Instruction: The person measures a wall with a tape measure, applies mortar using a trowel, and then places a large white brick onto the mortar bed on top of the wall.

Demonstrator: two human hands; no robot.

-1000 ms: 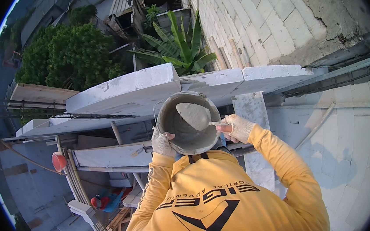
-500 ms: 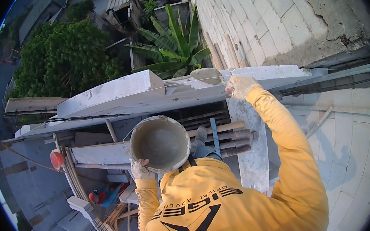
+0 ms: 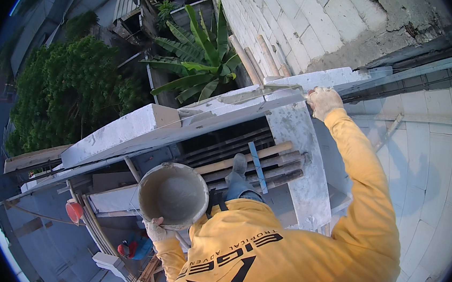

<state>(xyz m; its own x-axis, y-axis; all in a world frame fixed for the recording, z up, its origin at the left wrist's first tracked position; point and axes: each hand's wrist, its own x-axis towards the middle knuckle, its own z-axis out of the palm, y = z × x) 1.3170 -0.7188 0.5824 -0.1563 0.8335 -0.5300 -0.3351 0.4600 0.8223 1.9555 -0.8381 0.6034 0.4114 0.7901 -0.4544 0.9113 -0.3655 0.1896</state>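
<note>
My left hand [image 3: 157, 230], in a pale knit glove, is closed on the near rim of a bucket [image 3: 150, 187] of wet grey mortar [image 3: 180, 196]. The bucket tilts open towards me beside my body. My gloved right hand [image 3: 326, 103] is closed round a trowel, whose handle it mostly hides. The trowel's grey blade [image 3: 287, 87] appears nearly edge-on over the top of the white block wall [image 3: 278, 99]. Grey mortar [image 3: 226, 102] lies along that top. Farther left, a large white block [image 3: 125, 129] stands higher on the wall.
A thin string runs along the wall top. Bamboo poles [image 3: 243, 157] and a blue strip [image 3: 257, 168] lie by my foot [image 3: 239, 166], above a drop. A pale plank [image 3: 301, 166] stretches below my right arm. Beyond the wall grow broad-leaved plants [image 3: 202, 45]; a red-topped figure [image 3: 128, 249] is far below.
My right hand has moved right along the wall, and the trowel blade has turned from flat to nearly edge-on. The bucket and left hand have shifted left and lower in view.
</note>
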